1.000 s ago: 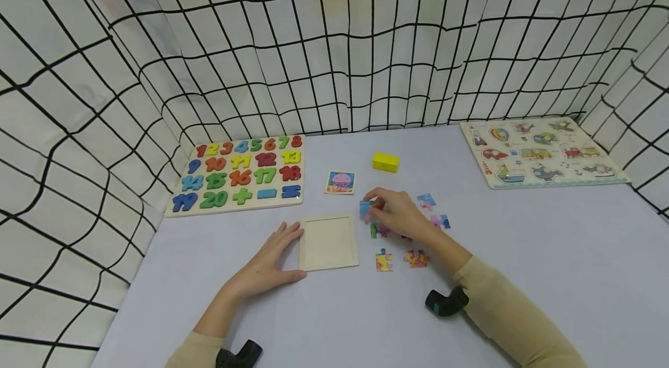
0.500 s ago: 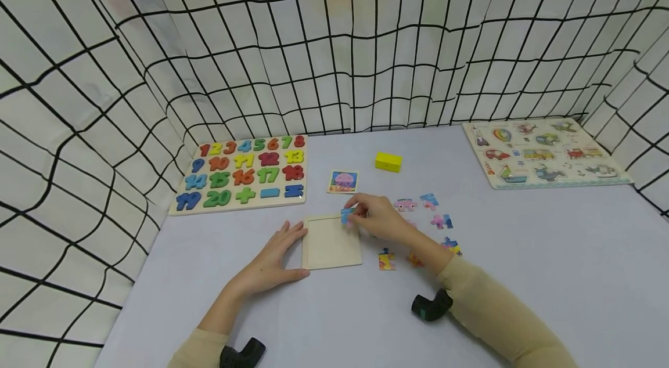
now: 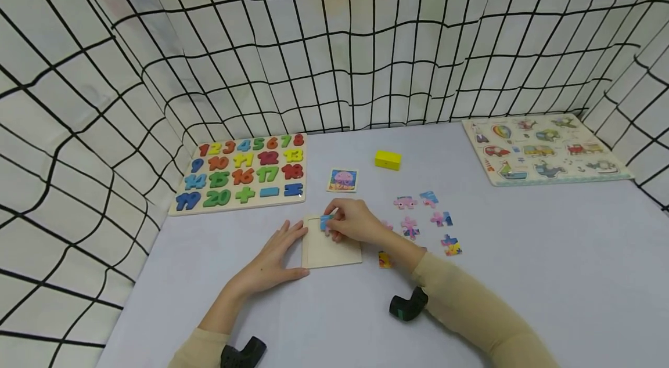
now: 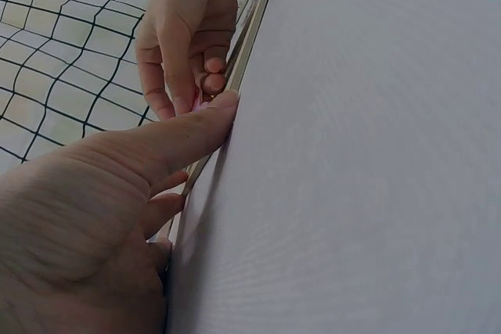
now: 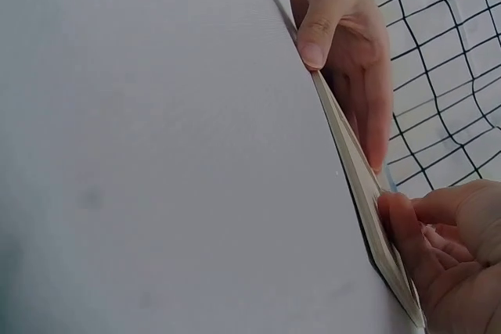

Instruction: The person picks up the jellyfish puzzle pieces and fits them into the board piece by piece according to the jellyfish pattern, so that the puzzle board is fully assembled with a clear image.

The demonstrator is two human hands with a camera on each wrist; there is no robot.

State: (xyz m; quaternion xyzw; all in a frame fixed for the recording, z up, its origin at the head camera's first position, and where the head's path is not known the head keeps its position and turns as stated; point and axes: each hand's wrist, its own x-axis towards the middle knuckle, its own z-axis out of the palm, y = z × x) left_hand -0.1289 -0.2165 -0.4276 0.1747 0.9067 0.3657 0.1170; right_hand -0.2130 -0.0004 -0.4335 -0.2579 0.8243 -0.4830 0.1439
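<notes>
Thumb and fingers of my right hand (image 3: pixel 356 222) pinch a blue and pink jigsaw piece (image 3: pixel 325 222) over the upper left part of a square wooden puzzle tray (image 3: pixel 333 255). My left hand (image 3: pixel 269 259) rests at the tray's left side, fingers extended, with its thumb at the lower left corner. In the left wrist view, the left thumb (image 4: pixel 196 132) lies at the tray's edge. The right wrist view shows the right hand (image 5: pixel 450 244) close over the tray's rim. To the right lie several loose jigsaw pieces (image 3: pixel 410 227), some partly hidden behind the right forearm.
A board of colourful numbers (image 3: pixel 240 173) lies at the back left, and a vehicle picture board (image 3: pixel 543 150) at the back right. Between them are a small octopus picture card (image 3: pixel 342 180) and a yellow block (image 3: pixel 388 160). Black netting (image 3: pixel 350 54) surrounds the table.
My right hand has carried the blue and pink jigsaw piece leftward from the loose pieces to the tray's upper left area. My left hand stays at the tray's side.
</notes>
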